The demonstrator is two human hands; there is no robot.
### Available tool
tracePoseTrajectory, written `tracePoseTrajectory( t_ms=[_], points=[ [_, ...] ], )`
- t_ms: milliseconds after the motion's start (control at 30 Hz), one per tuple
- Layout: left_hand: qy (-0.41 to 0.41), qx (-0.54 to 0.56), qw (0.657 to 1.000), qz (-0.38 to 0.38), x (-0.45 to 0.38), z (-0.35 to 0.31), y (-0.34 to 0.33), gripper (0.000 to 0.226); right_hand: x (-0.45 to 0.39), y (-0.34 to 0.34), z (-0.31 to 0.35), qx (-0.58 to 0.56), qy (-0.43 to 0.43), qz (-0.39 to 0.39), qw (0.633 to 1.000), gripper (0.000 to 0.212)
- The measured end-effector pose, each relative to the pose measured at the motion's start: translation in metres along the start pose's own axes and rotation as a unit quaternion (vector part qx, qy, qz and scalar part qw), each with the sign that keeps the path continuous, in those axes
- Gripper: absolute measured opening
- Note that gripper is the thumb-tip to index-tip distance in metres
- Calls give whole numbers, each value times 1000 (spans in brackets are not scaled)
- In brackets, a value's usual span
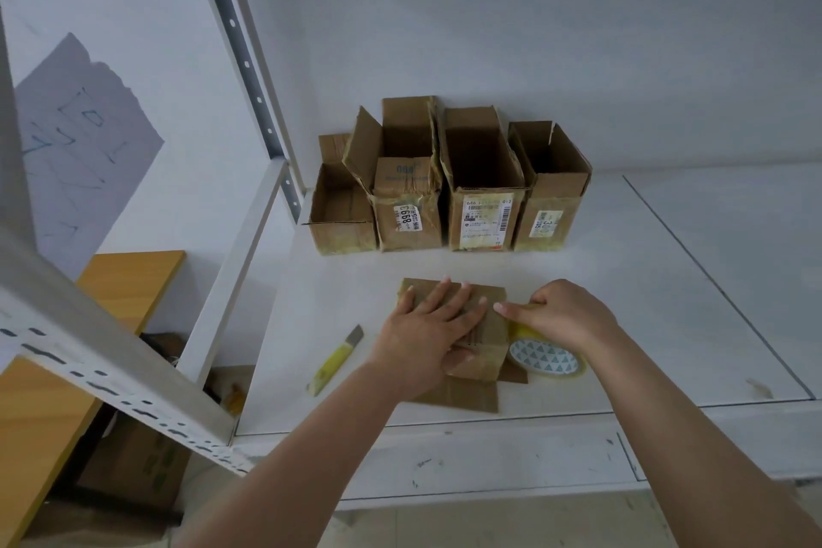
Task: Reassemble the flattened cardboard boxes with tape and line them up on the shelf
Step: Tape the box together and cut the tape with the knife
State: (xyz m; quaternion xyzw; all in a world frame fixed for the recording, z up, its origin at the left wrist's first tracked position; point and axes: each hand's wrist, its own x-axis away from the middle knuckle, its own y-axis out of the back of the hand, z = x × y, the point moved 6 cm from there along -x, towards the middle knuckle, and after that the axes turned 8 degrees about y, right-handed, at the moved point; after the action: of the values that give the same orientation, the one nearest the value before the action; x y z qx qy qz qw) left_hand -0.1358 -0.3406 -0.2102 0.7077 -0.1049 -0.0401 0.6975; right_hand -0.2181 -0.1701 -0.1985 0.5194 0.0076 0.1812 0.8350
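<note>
left hand (438, 320) flat, pressing box (462, 325) near shelf (667, 303) front edge; right hand (562, 314) pinching strip off tape (547, 358). keep flaps butted, pull taut along seam, rub down before cutting.

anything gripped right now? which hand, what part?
Right hand grips the yellowish roll of clear tape at its top rim. Left hand lies flat on the brown cardboard box, pressing, not gripping.

Left hand (433, 327) flat on box (482, 363); right hand (558, 314) grips tape roll (545, 358).
</note>
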Motion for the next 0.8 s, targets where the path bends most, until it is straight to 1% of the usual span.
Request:
tracePoseTrajectory(
  t_ms=[33, 67, 100, 133, 167, 200, 233, 267, 300, 333, 367, 400, 433, 533, 600, 633, 667, 700, 767, 800],
  points=[
    [-5, 57, 998, -3, 1, 1, 3, 67, 0, 0, 0, -4, -1, 0, 1000, 63],
    [-4, 155, 988, -22, 3, 4, 9, 66, -1, 1, 0, -5, -2, 1, 1000, 63],
    [18, 280, 958, -57, 8, 11, 17, 63, -1, 1, 1, -5, -2, 0, 1000, 62],
    [64, 382, 916, -108, 14, 25, 22, 56, -1, 2, 1, -5, -3, -2, 1000, 62],
    [129, 428, 879, -166, 22, 43, 24, 49, 0, 2, 1, -5, -5, -7, 1000, 62],
    [205, 416, 861, -211, 32, 61, 22, 44, 0, 2, 1, -6, -6, -11, 1000, 62],
    [283, 368, 858, -222, 40, 79, 15, 42, 1, 2, 1, -6, -7, -14, 1000, 62],
    [350, 299, 868, -188, 48, 94, 3, 42, 2, 2, 1, -5, -7, -16, 1000, 62],
    [398, 228, 881, -116, 54, 104, -11, 44, 2, 2, 1, -5, -5, -18, 1000, 63],
    [428, 174, 886, -33, 60, 109, -27, 45, 2, 2, 1, -6, -3, -19, 1000, 63],
    [447, 143, 883, 31, 65, 110, -40, 45, 3, 2, 2, -6, -1, -20, 1000, 64],
    [458, 123, 878, 65, 67, 110, -48, 43, 3, 2, 2, -6, 0, -20, 1000, 64],
    [463, 102, 877, 77, 68, 108, -53, 41, 3, 2, 2, -7, 1, -20, 1000, 64],
    [451, 60, 889, 57, 61, 106, -51, 38, 3, 1, 1, -8, 0, -16, 1000, 64],
    [450, 91, 888, 33, 63, 112, -45, 26, 3, 1, 1, -9, -1, -16, 1000, 64],
    [449, 122, 885, 7, 66, 116, -39, 19, 3, 1, 1, -9, -1, -16, 1000, 65],
    [444, 159, 881, -38, 67, 120, -30, 15, 3, 0, 1, -9, 0, -15, 1000, 65],
    [433, 197, 874, -100, 67, 122, -17, 13, 3, -1, 1, -12, 0, -14, 1000, 65],
    [379, 279, 853, -227, 61, 113, 17, 13, 3, -2, 1, -17, 0, -11, 1000, 64],
    [339, 323, 844, -261, 53, 103, 34, 14, 3, -2, 1, -18, -2, -9, 1000, 64]
  ],
)
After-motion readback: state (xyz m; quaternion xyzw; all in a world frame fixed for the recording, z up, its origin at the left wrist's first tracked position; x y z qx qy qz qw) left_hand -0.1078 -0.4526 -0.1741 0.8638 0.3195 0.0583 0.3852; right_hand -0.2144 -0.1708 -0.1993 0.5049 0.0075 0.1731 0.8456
